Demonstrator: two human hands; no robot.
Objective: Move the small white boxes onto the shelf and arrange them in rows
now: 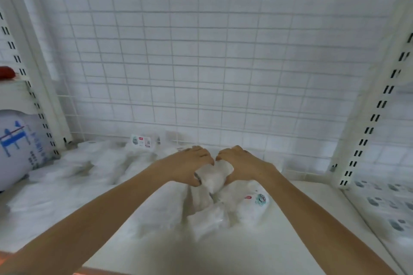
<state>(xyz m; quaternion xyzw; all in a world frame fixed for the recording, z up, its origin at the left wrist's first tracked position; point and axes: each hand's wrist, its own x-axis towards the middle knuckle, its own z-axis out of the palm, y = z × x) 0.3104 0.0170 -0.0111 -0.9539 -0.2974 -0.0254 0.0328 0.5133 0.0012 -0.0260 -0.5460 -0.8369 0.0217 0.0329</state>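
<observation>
Nothing here is sharp enough for me to read. The small white box [144, 141] at the back of the shelf [301, 219] carries a red patch, a teal round mark and some tiny lines of print, all blurred past reading. The box [254, 204] lying just right of my hands shows the same red patch and teal emblem, and again I cannot make out a letter. On the big pale bag [16, 143] at my left there is a blue drawing and columns of small dark characters, too smeared to tell. The packs [388, 203] at far right bear only dark blurred blots.
</observation>
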